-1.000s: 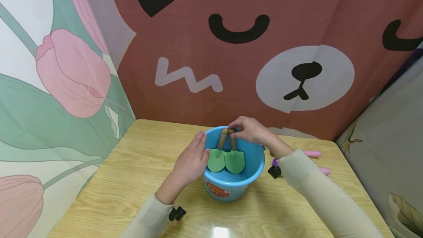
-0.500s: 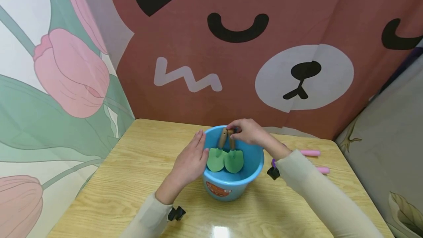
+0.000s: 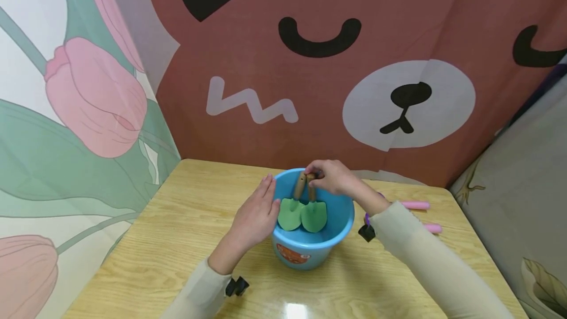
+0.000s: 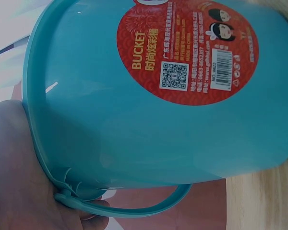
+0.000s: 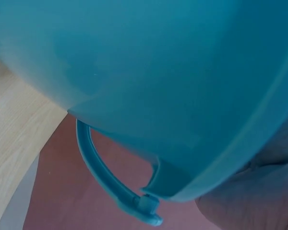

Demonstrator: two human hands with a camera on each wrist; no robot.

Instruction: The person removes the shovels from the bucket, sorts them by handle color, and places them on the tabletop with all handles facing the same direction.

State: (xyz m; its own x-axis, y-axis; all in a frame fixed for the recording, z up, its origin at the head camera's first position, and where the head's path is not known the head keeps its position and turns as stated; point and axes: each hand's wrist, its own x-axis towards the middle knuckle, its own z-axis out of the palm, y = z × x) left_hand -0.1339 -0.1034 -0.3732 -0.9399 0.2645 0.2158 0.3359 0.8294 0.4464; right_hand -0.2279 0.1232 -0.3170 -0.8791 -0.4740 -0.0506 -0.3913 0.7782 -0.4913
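Observation:
A light blue bucket [image 3: 305, 256] with a red label stands upright on the table. Inside lean two small trowels with green blades and wooden handles, the left trowel [image 3: 290, 215] and the right trowel [image 3: 314, 217]. My left hand [image 3: 256, 213] lies along the bucket's left rim, fingers straight and together. In the left wrist view the left hand [image 4: 24, 167] meets the rim beside the bail handle's joint. My right hand [image 3: 333, 176] reaches over the far rim and pinches the right trowel's wooden handle near its top. The bucket wall hides that grip in the right wrist view.
Two pink handles, an upper pink handle [image 3: 416, 205] and a lower pink handle [image 3: 433, 228], show on the table [image 3: 199, 220] right of the bucket, partly behind the right arm. A bear-print cloth [image 3: 248, 142] hangs behind the table. The bucket's bail [image 5: 103, 175] hangs at its far side.
My right hand has dipped very slightly at the trowel handle since a second ago. The left hand, the bucket and both trowels stay practically where they were.

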